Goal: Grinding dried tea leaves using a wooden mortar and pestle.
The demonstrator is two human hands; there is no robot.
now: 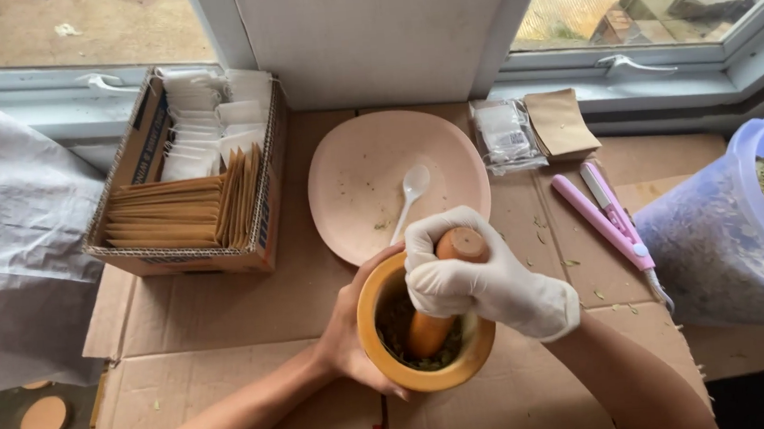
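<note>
While the bare left hand point(347, 329) cups the wooden mortar point(426, 332) steady on the cardboard surface point(230, 342), the gloved right hand point(485, 279) grips the pestle point(441, 295) upright, pressing into dried leaves point(396, 325).

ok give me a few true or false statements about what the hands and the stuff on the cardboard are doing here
1. The right hand, in a white glove, grips the wooden pestle. True.
2. The left hand is gloved too. False: it is bare and cups the side of the yellow mortar.
3. The white spoon lies on the pink plate. True.
4. The mortar is empty. False: crushed green leaves lie in it around the pestle.
5. The pink tool lies inside the cardboard box. False: it lies on the cardboard to the right of the plate; the box holds brown and white packets.
</note>
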